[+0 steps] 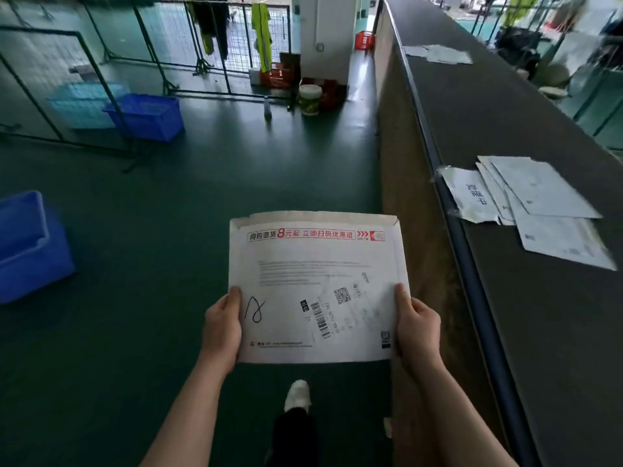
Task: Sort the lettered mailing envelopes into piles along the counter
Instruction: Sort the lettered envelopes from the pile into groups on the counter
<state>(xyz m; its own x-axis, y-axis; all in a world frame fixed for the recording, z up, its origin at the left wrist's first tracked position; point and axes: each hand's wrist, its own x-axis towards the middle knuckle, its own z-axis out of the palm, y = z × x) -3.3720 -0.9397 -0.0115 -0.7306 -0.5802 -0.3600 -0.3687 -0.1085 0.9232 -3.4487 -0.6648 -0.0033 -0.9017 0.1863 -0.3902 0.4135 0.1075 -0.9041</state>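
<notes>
Both hands are holding one white envelope [317,291] flat over the green floor [141,230], the left hand [220,326] gripping its left edge and the right hand [416,326] its right edge, thumbs lying on top. A handwritten mark is sitting just beside the left thumb. Right of the right grip, the counter [539,332] is carrying a near pile of envelopes [532,203]; a far pile [438,53] is lying well beyond. A blue bin [30,244] is standing left of the left grip.

We are in a parcel-sorting depot: wire cage partitions [141,38], blue crates [148,116], hanging hi-vis vests [263,35] and a long counter [505,123].
</notes>
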